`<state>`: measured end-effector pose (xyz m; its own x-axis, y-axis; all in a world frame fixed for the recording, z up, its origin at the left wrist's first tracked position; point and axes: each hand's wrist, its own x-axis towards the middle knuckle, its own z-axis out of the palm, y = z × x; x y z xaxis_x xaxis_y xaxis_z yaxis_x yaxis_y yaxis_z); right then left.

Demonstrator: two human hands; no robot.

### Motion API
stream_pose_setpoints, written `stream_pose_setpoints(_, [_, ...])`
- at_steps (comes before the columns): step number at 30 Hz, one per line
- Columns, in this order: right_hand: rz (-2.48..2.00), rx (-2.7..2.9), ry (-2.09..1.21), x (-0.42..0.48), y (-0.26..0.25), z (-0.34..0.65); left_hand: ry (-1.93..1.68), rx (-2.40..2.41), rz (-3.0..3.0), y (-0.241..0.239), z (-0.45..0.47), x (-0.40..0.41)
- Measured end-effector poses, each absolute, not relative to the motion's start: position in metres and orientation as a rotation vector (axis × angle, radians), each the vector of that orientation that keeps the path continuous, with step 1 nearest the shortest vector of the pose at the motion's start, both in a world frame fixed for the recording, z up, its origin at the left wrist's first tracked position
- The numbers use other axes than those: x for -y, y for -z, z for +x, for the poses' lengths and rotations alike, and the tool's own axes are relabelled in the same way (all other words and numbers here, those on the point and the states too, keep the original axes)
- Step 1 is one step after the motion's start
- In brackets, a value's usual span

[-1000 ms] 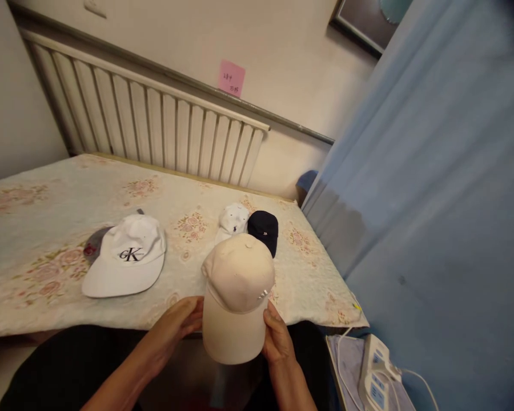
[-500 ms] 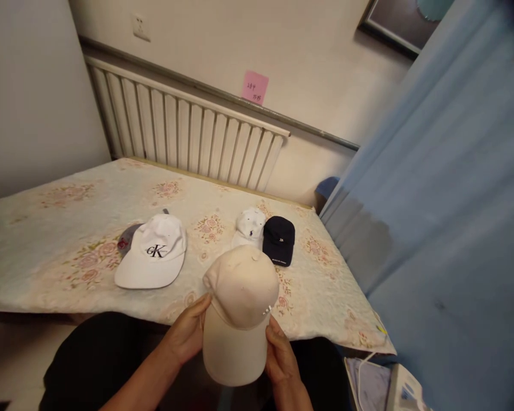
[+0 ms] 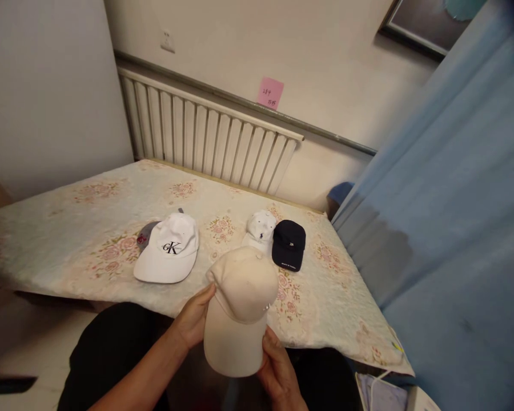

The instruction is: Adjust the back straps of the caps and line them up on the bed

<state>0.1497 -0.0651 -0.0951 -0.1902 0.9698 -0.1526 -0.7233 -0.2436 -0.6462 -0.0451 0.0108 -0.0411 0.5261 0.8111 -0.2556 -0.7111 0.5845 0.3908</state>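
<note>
A cream baseball cap [image 3: 244,291] is held up in front of me at the near edge of the bed, brim pointing down towards me. My left hand [image 3: 195,319] grips its left side, thumb on top where crown meets brim. On the right edge of the brim, my right hand [image 3: 278,362] is closed with its thumb uppermost. Fingers under the cap are hidden. Beyond it, a small white cap [image 3: 261,225] lies partly covered from view, touching or nearly touching a black cap [image 3: 289,245]. Further left, a white cap with black letters [image 3: 173,248] overlaps a grey cap [image 3: 145,234].
The caps rest on a flowered bedspread [image 3: 132,200]. A radiator [image 3: 209,134] runs along the wall behind, with a pink note [image 3: 270,93] above it. Blue curtains [image 3: 445,200] hang on the right. A box [image 3: 420,399] stands low at the near right.
The view has swung slightly left, so most things sit further right. The cream cap stays in both hands, turned a little; my right hand has slid slightly lower along the brim.
</note>
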Motion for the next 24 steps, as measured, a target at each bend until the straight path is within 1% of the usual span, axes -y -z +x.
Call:
stream_pose_setpoints(7, [-0.589, 0.537, -1.762, 0.064, 0.089, 0.154, -0.831, -0.362, 0.218, 0.043, -0.052, -0.016])
stream_pose_setpoints(14, [-0.654, 0.429, -1.609, 0.045, 0.089, 0.165, -0.779, -0.345, 0.216, 0.052, -0.049, -0.006])
stream_pose_setpoints(19, [-0.663, 0.311, -1.556, 0.037, 0.082, 0.167, -0.722, -0.346, 0.197, 0.048, -0.052, -0.003])
stream_pose_setpoints(24, [-0.674, 0.247, -1.542, 0.035, 0.077, 0.165, -0.739, -0.366, 0.203, 0.046, -0.051, -0.006])
